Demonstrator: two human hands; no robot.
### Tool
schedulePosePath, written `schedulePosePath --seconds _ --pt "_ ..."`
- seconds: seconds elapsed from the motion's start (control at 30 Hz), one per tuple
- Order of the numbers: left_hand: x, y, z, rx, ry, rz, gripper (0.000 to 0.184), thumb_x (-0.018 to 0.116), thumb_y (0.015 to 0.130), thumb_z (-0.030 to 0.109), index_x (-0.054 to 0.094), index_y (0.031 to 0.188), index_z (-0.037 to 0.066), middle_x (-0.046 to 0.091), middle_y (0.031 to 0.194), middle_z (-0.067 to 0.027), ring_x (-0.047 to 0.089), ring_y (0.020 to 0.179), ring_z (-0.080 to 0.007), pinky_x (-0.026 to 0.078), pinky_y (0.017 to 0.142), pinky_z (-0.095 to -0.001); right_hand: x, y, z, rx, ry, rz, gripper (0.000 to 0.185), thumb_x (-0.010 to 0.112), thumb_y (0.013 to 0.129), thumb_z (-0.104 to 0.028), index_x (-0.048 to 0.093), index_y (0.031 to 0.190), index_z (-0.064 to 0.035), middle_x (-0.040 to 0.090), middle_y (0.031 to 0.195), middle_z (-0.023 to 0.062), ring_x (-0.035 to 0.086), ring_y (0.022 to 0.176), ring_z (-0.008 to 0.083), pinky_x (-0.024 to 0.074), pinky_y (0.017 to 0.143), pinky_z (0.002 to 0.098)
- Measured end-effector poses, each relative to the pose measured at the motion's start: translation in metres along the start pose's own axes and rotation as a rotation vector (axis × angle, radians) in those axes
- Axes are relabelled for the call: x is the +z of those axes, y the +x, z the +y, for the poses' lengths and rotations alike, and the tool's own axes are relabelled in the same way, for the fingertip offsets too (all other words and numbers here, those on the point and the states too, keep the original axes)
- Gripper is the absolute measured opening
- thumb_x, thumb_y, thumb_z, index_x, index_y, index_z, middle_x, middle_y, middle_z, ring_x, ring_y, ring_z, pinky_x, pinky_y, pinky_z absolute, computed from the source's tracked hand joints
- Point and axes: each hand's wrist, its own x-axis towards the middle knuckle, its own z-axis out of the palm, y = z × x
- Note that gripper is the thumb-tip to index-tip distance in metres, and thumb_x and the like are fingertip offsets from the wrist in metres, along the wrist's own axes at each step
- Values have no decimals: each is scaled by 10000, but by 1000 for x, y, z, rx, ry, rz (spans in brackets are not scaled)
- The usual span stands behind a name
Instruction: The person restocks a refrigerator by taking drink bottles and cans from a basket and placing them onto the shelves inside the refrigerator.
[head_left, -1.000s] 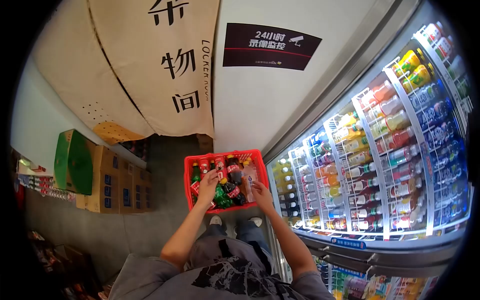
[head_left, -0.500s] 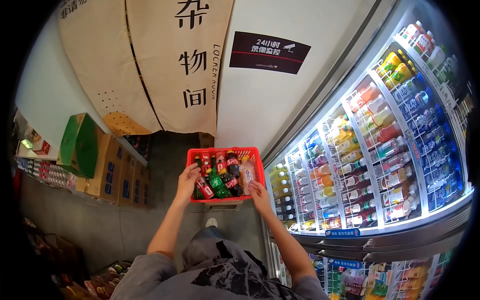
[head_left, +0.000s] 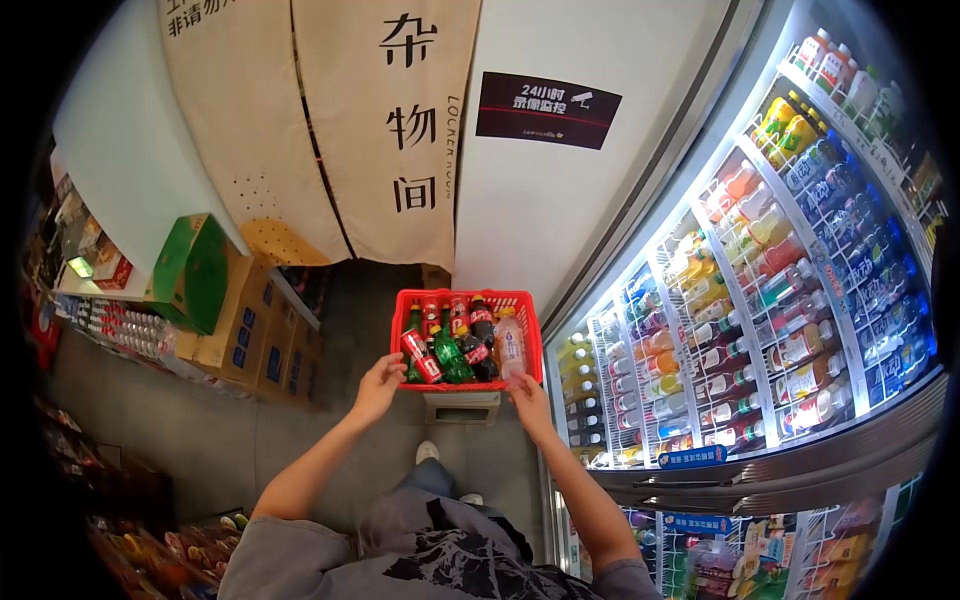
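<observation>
A red plastic basket (head_left: 535, 345) stands in front of me, filled with several drinks. Inside it are red cans (head_left: 424, 357), a green bottle (head_left: 452, 358), dark cola bottles (head_left: 482, 325) and, on the right, a clear pinkish bottle (head_left: 511, 345). My left hand (head_left: 378, 388) is at the basket's near left corner, fingers apart and loosely bent, with nothing in them. At the near right corner is my right hand (head_left: 529, 400), its fingertips over the rim close to the pinkish bottle. Those fingers look loosely spread rather than wrapped round anything.
Under the basket is a pale stool-like stand (head_left: 462, 408). A lit drinks fridge (head_left: 740, 330) fills the right side. Cardboard boxes (head_left: 245, 330) and a green box (head_left: 195, 275) are at left. A beige curtain (head_left: 360, 130) hangs ahead, beside a white wall (head_left: 560, 210).
My left hand has drawn down and back from the basket's left rim. My right hand has slipped back toward the near corner. The whole view has shifted, with the basket further right.
</observation>
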Motion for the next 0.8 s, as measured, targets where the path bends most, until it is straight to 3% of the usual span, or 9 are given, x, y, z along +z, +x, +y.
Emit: schedulePosePath --seconds 0.23,0.43,0.5,0.63,0.7,0.8 --pt "11 28 5 48 272 -97 418 564 914 76 521 1330 83 678 1082 -106 650 889 -155 514 810 -286 16 49 -11 -67 -9 -25 347 593 962 -149 552 1275 -4 661 1092 81 630 976 132 490 795 229" --pt "39 65 -45 -76 -205 -31 400 545 960 92 486 1348 11 642 1156 -118 612 1012 -149 475 901 -266 32 84 11 36 -77 -4 333 636 931 -180 614 1220 -16 689 1036 103 644 931 131 510 801 258" --pt "48 70 -58 -192 -276 -52 417 550 964 98 467 1363 10 635 1169 -129 611 1024 -162 474 911 -267 31 96 26 42 -125 -27 339 606 951 -158 586 1268 -39 675 980 38 562 744 66 454 632 212" --pt "60 79 -74 -273 -316 -114 428 541 971 114 457 1379 16 622 1213 -143 619 1020 -179 480 888 -287 32 108 35 72 -152 -23 366 636 932 -177 591 1264 -29 688 976 39 587 740 81 469 620 224" --pt "67 84 -73 -308 -293 -140 433 531 977 109 447 1393 22 601 1264 -143 613 1041 -181 477 877 -294 32 110 24 160 -344 33 372 672 889 -230 640 1185 -7 709 1002 109 675 924 161 522 814 284" --pt "84 98 -71 -381 -313 -216 473 473 992 57 383 1456 45 532 1372 -150 576 1141 -199 471 880 -289 21 128 66 160 -359 -18 419 694 853 -252 638 1188 -5 714 1002 121 688 933 183 528 826 298"
